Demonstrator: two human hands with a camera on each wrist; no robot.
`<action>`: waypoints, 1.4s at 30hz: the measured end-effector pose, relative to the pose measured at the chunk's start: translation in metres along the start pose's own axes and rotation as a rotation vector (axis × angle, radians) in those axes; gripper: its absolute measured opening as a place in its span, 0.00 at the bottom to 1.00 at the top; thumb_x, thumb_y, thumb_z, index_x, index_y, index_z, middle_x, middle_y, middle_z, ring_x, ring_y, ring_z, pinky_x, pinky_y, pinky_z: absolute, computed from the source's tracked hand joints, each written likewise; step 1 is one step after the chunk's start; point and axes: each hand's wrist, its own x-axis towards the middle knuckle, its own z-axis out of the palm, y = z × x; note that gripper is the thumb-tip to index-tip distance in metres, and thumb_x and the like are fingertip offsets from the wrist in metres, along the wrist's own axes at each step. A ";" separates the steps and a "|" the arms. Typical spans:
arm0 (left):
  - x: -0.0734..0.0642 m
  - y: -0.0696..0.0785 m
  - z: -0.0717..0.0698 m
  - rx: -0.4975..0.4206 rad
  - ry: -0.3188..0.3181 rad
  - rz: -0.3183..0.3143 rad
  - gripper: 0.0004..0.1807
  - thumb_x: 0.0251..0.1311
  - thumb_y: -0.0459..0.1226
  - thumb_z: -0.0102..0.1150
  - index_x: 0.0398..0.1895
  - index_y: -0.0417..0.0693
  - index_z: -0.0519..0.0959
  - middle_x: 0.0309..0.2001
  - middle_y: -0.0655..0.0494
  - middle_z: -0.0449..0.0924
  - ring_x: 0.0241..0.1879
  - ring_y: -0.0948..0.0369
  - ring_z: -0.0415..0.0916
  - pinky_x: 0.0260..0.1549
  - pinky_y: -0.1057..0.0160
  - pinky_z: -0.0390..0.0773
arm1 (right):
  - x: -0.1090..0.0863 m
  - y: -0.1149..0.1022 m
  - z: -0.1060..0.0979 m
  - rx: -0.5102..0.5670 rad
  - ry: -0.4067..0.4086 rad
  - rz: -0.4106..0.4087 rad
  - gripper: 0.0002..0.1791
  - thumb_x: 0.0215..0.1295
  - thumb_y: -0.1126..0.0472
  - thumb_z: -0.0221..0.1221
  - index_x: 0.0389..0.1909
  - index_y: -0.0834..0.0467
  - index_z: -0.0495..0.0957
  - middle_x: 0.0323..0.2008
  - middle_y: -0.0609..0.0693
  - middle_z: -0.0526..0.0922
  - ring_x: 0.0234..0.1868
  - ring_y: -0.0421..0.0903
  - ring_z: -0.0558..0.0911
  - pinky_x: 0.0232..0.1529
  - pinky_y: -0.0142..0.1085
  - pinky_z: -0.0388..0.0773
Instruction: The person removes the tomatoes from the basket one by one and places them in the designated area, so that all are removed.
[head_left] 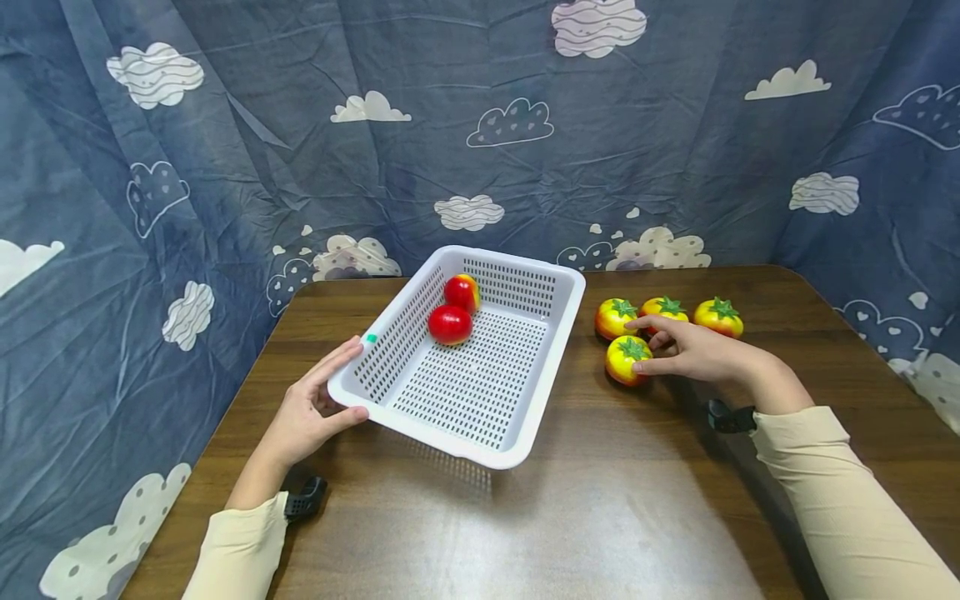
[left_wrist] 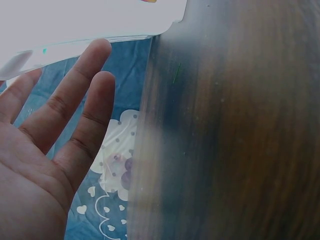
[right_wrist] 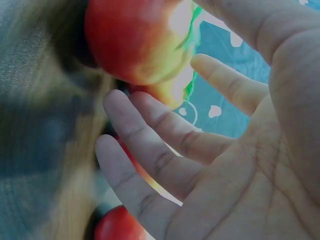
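Observation:
My left hand (head_left: 303, 412) rests at the near left corner of a white plastic basket (head_left: 551, 367), thumb on the rim and the other fingers spread along its outside. Those fingers look fairly straight in the left wrist view. Two glossy red tomatoes (head_left: 450, 325), one partly yellow, lie inside near the left wall. To the right of the basket, my right hand (head_left: 701, 354) reaches round the nearest yellow-and-red tomato (head_left: 624, 357) with green leaves. Its thumb is at the near side and its index finger over the far side; the fingers look extended in the right wrist view.
Behind the nearest tomato sit a left tomato (head_left: 613, 315), a middle tomato (head_left: 664, 307) and a right tomato (head_left: 720, 315). All stand on a dark wooden table (head_left: 600, 500). A blue cloud-print curtain (head_left: 420, 167) hangs behind the table's far edge.

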 end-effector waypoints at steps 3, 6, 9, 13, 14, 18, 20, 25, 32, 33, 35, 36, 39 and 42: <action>0.000 0.001 0.000 -0.002 -0.005 0.001 0.46 0.57 0.22 0.76 0.80 0.40 0.69 0.84 0.37 0.57 0.60 0.69 0.83 0.46 0.69 0.87 | -0.001 -0.002 -0.003 0.012 0.004 0.002 0.42 0.73 0.46 0.68 0.80 0.59 0.62 0.60 0.67 0.80 0.54 0.55 0.85 0.55 0.50 0.84; 0.000 0.001 0.000 -0.002 -0.005 -0.004 0.45 0.57 0.22 0.76 0.80 0.40 0.69 0.85 0.39 0.57 0.59 0.69 0.83 0.45 0.69 0.87 | -0.002 -0.006 -0.005 0.068 0.009 0.017 0.43 0.73 0.46 0.69 0.80 0.57 0.61 0.63 0.68 0.76 0.59 0.59 0.82 0.58 0.51 0.82; 0.000 0.001 0.000 0.003 -0.004 -0.006 0.45 0.57 0.23 0.76 0.79 0.40 0.69 0.84 0.39 0.57 0.59 0.68 0.83 0.44 0.69 0.87 | -0.002 -0.013 -0.009 0.099 0.022 0.036 0.43 0.72 0.43 0.69 0.81 0.53 0.62 0.68 0.66 0.72 0.64 0.62 0.78 0.62 0.52 0.80; 0.000 0.001 -0.001 0.008 -0.004 -0.014 0.45 0.57 0.23 0.76 0.79 0.41 0.69 0.84 0.38 0.57 0.59 0.68 0.83 0.45 0.68 0.87 | 0.003 -0.027 -0.018 -0.010 0.065 -0.009 0.42 0.72 0.42 0.69 0.79 0.53 0.65 0.68 0.66 0.75 0.63 0.63 0.79 0.63 0.59 0.79; 0.000 0.001 -0.001 0.010 -0.004 -0.018 0.45 0.57 0.23 0.76 0.79 0.42 0.70 0.84 0.39 0.57 0.59 0.68 0.83 0.45 0.68 0.87 | 0.005 -0.031 -0.021 -0.046 0.078 -0.028 0.41 0.72 0.42 0.69 0.79 0.54 0.66 0.66 0.66 0.76 0.62 0.64 0.81 0.63 0.60 0.79; 0.000 0.003 -0.002 0.023 -0.002 -0.037 0.46 0.57 0.24 0.77 0.80 0.45 0.70 0.85 0.44 0.58 0.58 0.68 0.84 0.44 0.68 0.87 | 0.014 -0.048 -0.027 -0.099 0.104 -0.087 0.38 0.72 0.45 0.69 0.76 0.54 0.69 0.62 0.67 0.81 0.60 0.64 0.83 0.63 0.63 0.79; 0.000 0.004 -0.002 0.029 -0.002 -0.042 0.46 0.57 0.25 0.77 0.80 0.46 0.70 0.85 0.46 0.59 0.57 0.68 0.84 0.44 0.68 0.87 | 0.018 -0.058 -0.029 -0.087 0.102 -0.102 0.37 0.73 0.46 0.69 0.76 0.53 0.69 0.62 0.66 0.81 0.60 0.62 0.83 0.64 0.62 0.79; 0.000 0.004 -0.002 0.032 -0.002 -0.037 0.45 0.57 0.25 0.77 0.80 0.45 0.70 0.85 0.46 0.59 0.55 0.66 0.85 0.43 0.68 0.87 | 0.031 -0.082 -0.029 -0.035 0.098 -0.153 0.37 0.74 0.49 0.69 0.78 0.55 0.68 0.61 0.63 0.83 0.59 0.60 0.84 0.63 0.58 0.80; -0.001 0.000 -0.002 0.022 0.003 -0.019 0.45 0.57 0.24 0.77 0.79 0.42 0.70 0.84 0.43 0.60 0.56 0.66 0.85 0.43 0.68 0.87 | 0.056 -0.115 -0.025 0.067 0.080 -0.182 0.38 0.75 0.51 0.68 0.79 0.55 0.65 0.61 0.64 0.81 0.54 0.58 0.87 0.57 0.48 0.83; -0.001 0.000 -0.002 0.023 0.004 -0.020 0.45 0.57 0.24 0.77 0.79 0.42 0.70 0.84 0.43 0.60 0.56 0.66 0.85 0.43 0.68 0.87 | 0.060 -0.121 -0.024 0.072 0.081 -0.179 0.38 0.75 0.51 0.67 0.79 0.54 0.65 0.62 0.64 0.81 0.55 0.59 0.87 0.58 0.49 0.83; -0.001 0.001 -0.002 0.027 0.003 -0.027 0.45 0.57 0.24 0.77 0.80 0.44 0.70 0.84 0.44 0.60 0.56 0.66 0.85 0.43 0.68 0.87 | 0.068 -0.131 -0.021 0.086 0.083 -0.164 0.37 0.74 0.50 0.68 0.79 0.52 0.65 0.64 0.65 0.79 0.57 0.60 0.87 0.60 0.52 0.83; -0.001 0.001 -0.002 0.029 0.003 -0.031 0.45 0.57 0.25 0.77 0.80 0.44 0.70 0.85 0.45 0.60 0.56 0.66 0.85 0.43 0.67 0.87 | 0.073 -0.136 -0.020 0.091 0.085 -0.164 0.37 0.74 0.50 0.68 0.79 0.51 0.66 0.64 0.64 0.79 0.58 0.61 0.87 0.61 0.53 0.83; 0.000 0.002 -0.003 0.037 -0.001 -0.040 0.46 0.57 0.26 0.77 0.80 0.47 0.70 0.85 0.47 0.60 0.55 0.66 0.85 0.43 0.67 0.88 | 0.086 -0.148 -0.014 0.099 0.091 -0.168 0.36 0.74 0.51 0.68 0.78 0.50 0.67 0.65 0.64 0.79 0.59 0.61 0.86 0.62 0.55 0.83; 0.000 0.003 -0.003 0.042 -0.005 -0.048 0.46 0.57 0.26 0.78 0.80 0.48 0.70 0.85 0.49 0.60 0.54 0.68 0.85 0.44 0.67 0.87 | 0.099 -0.157 -0.007 0.115 0.097 -0.184 0.35 0.75 0.51 0.67 0.78 0.50 0.67 0.65 0.65 0.79 0.59 0.62 0.86 0.62 0.55 0.82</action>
